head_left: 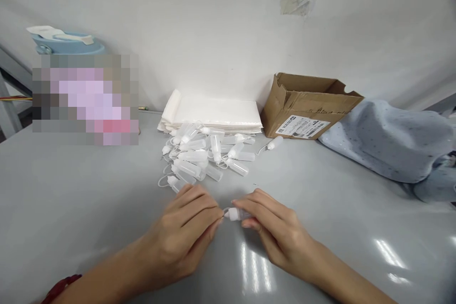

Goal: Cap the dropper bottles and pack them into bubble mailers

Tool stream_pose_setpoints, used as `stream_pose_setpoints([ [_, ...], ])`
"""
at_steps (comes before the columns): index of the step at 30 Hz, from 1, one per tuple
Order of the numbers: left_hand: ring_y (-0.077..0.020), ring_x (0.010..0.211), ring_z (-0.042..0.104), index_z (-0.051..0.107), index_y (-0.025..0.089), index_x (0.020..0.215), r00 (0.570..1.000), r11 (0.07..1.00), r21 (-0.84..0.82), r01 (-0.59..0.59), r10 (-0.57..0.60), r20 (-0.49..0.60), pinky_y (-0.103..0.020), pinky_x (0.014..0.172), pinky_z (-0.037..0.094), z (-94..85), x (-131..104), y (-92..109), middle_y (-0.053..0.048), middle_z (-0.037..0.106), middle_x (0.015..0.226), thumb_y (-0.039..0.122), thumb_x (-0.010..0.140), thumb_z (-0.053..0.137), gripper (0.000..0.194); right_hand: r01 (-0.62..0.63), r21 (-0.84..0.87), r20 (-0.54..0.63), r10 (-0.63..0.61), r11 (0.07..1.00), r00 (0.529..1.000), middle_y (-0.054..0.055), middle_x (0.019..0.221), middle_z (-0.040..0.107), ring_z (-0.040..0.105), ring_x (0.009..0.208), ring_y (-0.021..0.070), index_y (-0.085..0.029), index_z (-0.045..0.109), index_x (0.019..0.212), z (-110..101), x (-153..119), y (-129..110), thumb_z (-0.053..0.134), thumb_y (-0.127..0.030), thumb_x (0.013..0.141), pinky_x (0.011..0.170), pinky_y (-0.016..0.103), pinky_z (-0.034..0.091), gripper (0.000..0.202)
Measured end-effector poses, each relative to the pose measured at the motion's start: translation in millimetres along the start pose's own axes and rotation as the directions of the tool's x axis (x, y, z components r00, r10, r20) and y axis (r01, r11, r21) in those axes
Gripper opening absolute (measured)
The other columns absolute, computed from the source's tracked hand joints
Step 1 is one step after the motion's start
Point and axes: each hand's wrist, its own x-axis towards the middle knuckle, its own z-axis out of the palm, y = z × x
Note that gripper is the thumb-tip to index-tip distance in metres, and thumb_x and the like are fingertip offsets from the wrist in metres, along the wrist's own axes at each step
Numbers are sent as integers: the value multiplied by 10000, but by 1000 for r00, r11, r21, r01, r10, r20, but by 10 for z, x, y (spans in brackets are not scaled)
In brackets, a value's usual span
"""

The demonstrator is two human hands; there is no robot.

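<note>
Between my two hands, low over the grey table, a small translucent plastic dropper bottle (242,214) lies on its side, its white cap and pointed tip (228,213) facing left. My right hand (276,228) is closed around the bottle's body and hides most of it. My left hand (192,228), slightly blurred, is closed in a pinch at the tip; the exact piece between those fingertips is covered. Just beyond my hands lies a loose pile of similar bottles (192,156), many with thin looped tethers at their white caps.
A stack of white sheets or pouches (217,111) rests behind the pile. An open cardboard box (309,109) with a label stands right of it, beside a single bottle (275,143) and blue speckled cloth (395,137). At left are a blue container (71,46) and a pixelated area.
</note>
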Motion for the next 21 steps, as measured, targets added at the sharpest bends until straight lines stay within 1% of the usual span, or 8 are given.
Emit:
stream_pose_setpoints([
  [4,-161,689,496,575,151,874,1000,999,29,19,-20,12,-321,645,396,3,26,-44,-24,581,711,15,835,531,148,17,-80,33,-15,997,999,114,1015,633,577,909,185,-136,503,1216,-60,8,130,428,-204,965,775,304,536,270],
  [6,-150,656,479,562,156,818,999,998,42,40,-38,-35,-312,628,388,-15,49,-64,-6,551,666,29,824,548,128,-19,-233,10,22,972,1000,125,1111,616,574,1030,204,-161,457,1270,-172,4,301,404,-346,974,846,327,533,353],
  [7,-144,639,471,553,161,792,997,997,57,50,-46,-66,-309,623,386,-27,65,-75,3,533,647,36,819,553,127,-92,-365,-35,85,926,996,128,1167,596,556,1095,207,-177,430,1295,-243,2,413,357,-367,984,887,340,521,372],
  [10,-128,591,453,525,175,739,971,987,123,103,-73,-228,-305,618,388,-51,138,-121,25,502,610,53,813,565,149,-201,-484,-135,155,852,979,201,1315,495,446,1248,284,-140,385,1343,-444,-4,801,366,-282,975,995,490,426,395],
  [14,-139,622,500,548,186,794,905,941,236,245,-135,-403,-316,655,410,-6,255,-213,26,553,642,148,850,598,84,-226,-573,-118,193,788,974,189,1428,417,377,1316,317,-151,404,1348,-533,-25,1179,351,-198,957,1004,539,389,397],
  [15,-148,647,517,566,186,850,900,926,264,271,-147,-410,-321,671,418,14,273,-229,21,567,664,186,857,609,43,-230,-589,-109,206,775,973,180,1428,426,374,1320,321,-156,416,1345,-526,-35,1225,348,-177,951,993,544,393,400],
  [17,-158,678,533,578,178,967,912,915,299,269,-141,-385,-330,694,429,50,283,-239,14,580,695,219,860,621,123,-237,-615,-97,227,752,969,168,1414,457,373,1325,328,-157,440,1336,-504,-59,1270,333,-136,942,976,552,399,409],
  [21,-152,664,515,568,153,1003,966,952,288,103,-26,-258,-319,674,425,87,225,-165,6,565,685,101,850,588,163,-251,-637,-98,247,729,964,170,1363,508,412,1288,317,-136,491,1303,-505,-85,1282,302,-84,927,948,520,422,424],
])
